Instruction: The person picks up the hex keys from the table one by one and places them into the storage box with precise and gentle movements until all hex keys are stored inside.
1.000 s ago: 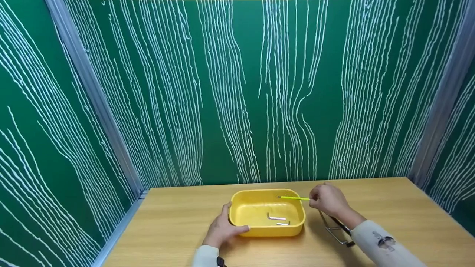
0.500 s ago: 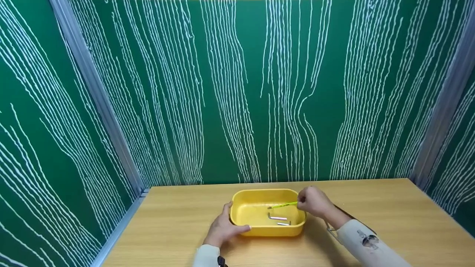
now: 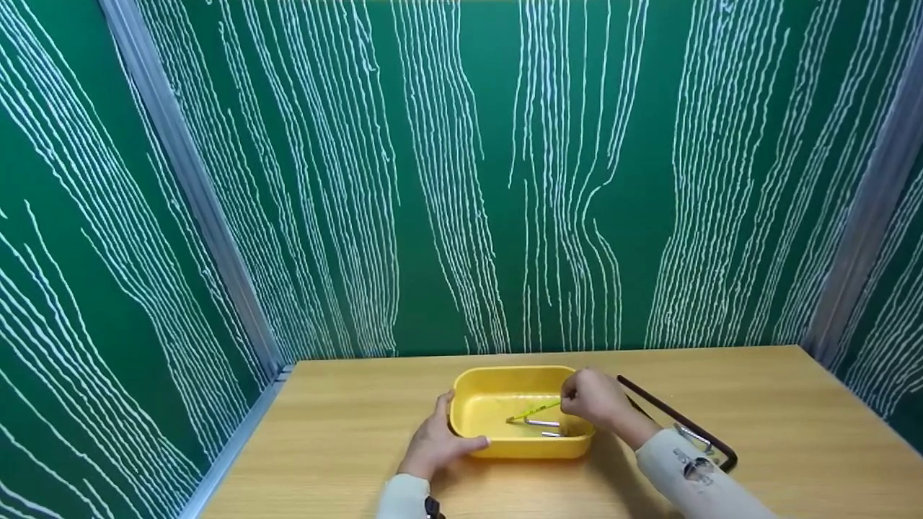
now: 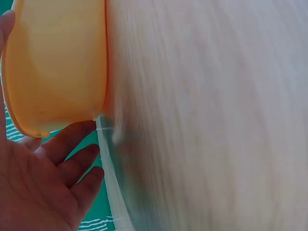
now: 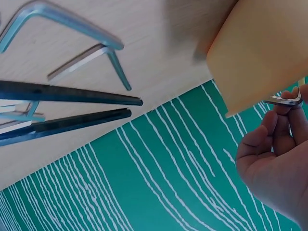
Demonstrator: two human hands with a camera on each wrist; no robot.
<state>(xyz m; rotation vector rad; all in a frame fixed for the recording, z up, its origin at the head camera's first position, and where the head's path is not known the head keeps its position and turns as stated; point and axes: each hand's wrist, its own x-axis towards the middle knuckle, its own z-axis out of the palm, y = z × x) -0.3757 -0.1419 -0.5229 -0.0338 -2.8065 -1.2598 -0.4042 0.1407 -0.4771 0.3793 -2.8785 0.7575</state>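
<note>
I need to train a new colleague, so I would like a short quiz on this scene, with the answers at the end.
1. How many silver L-shaped metal keys can be seen inside the yellow plastic bin?
2. True or false: the left hand pinches the thin yellow-green rod.
3. Where does the long dark L-shaped key lie?
a) inside the bin
b) on the wood-grained table, to the bin's right
c) under the left hand

Key:
1. Two.
2. False: the right hand pinches the thin yellow-green rod; the left hand holds the bin.
3. b
</note>
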